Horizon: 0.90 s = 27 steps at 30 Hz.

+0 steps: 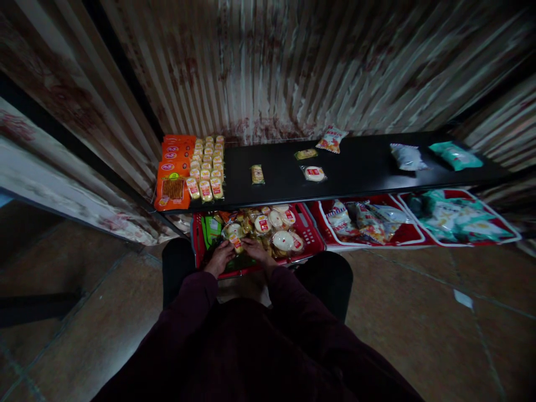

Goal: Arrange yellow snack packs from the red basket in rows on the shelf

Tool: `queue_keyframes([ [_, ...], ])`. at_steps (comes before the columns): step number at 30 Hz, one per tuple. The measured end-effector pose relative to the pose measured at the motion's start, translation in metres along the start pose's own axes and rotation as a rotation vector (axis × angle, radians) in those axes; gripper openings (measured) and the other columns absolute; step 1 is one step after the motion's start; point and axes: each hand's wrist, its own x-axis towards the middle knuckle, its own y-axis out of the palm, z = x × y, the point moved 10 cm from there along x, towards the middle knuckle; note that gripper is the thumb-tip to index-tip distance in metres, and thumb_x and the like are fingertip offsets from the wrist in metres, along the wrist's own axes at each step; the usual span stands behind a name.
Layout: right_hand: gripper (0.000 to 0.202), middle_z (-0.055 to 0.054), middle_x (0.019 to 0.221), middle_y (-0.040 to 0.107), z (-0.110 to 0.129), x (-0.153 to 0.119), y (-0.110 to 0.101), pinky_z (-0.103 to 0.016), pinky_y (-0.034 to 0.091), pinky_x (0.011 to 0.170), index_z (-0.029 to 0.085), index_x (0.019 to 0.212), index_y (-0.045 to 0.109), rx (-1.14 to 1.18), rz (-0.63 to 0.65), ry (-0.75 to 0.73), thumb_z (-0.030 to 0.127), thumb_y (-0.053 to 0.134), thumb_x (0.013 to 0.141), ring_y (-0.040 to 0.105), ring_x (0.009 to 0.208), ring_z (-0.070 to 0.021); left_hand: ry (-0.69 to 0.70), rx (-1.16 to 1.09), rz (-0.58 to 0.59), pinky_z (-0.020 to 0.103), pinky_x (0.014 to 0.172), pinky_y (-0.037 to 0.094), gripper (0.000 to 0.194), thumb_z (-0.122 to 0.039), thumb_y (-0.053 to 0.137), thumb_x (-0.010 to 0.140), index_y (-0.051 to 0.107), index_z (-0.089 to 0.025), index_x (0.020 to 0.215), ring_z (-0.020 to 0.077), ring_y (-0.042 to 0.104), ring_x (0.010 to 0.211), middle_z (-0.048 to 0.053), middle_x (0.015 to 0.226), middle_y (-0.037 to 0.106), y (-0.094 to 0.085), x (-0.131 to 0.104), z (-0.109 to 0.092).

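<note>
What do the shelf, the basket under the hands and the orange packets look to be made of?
Shelf: smooth dark board, perhaps coated wood or metal; its faint sheen doesn't settle which.
Basket: likely molded red plastic, slightly glossy, judging by the even color and the holes in its wall.
Orange packets: probably thin printed plastic film, from the bright graphics and flat, flexible look.

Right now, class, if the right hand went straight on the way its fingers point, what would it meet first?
The right hand would probably meet the small wrapped pack at its fingertips first, perhaps already touching it; depth is unclear.
</note>
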Motion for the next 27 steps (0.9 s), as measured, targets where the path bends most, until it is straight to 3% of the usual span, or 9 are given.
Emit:
queue_keyframes([
  [6,0.032,-0.009,0.09,0.07,0.005,-0.009,-0.004,-0.038,0.051,0.076,0.013,0.094,0.069,0.046,-0.057,0.052,0.028,0.07,0.066,0.062,0.079,-0.0209,0.064,-0.031,-0.051,0.02,0.063,0.047,0.034,-0.023,0.071,0.073,0.059,-0.017,0.104,0.0076,0.059,0.064,0.002,0.081,0.065,0.003,0.002,-0.006],
  [11,0.036,-0.009,0.096,0.07,0.014,-0.015,-0.004,-0.036,0.052,0.077,0.014,0.099,0.068,0.082,-0.047,0.047,0.03,0.071,0.066,0.062,0.085,-0.021,0.111,-0.036,-0.114,0.019,0.062,0.046,0.029,-0.027,0.075,0.068,0.061,-0.017,0.091,0.0067,0.057,0.062,0.001,0.077,0.064,0.004,0.006,-0.011],
  [17,0.04,-0.009,0.102,0.069,0.019,-0.017,-0.003,-0.035,0.053,0.077,0.015,0.101,0.067,0.16,-0.021,0.05,0.034,0.071,0.066,0.063,0.087,-0.0199,0.148,-0.059,-0.144,0.019,0.059,0.044,0.029,-0.027,0.076,0.066,0.062,-0.017,0.089,0.0066,0.057,0.061,0.0,0.075,0.063,0.005,0.009,-0.015],
  [21,0.041,-0.007,0.096,0.07,0.02,-0.018,-0.002,-0.033,0.053,0.075,0.016,0.099,0.067,0.162,-0.013,0.042,0.04,0.072,0.065,0.064,0.088,-0.0206,0.16,-0.049,-0.139,0.019,0.058,0.043,0.033,-0.03,0.077,0.064,0.062,-0.017,0.09,0.0081,0.058,0.063,0.001,0.075,0.064,0.009,0.009,-0.019],
  [27,0.047,-0.005,0.089,0.071,0.019,-0.017,-0.002,-0.032,0.052,0.073,0.016,0.094,0.067,0.248,-0.02,0.051,0.039,0.079,0.055,0.065,0.079,-0.0187,0.158,-0.036,-0.13,0.019,0.061,0.045,0.027,-0.021,0.072,0.068,0.061,-0.017,0.092,0.008,0.059,0.065,0.002,0.08,0.065,0.014,0.004,-0.026],
])
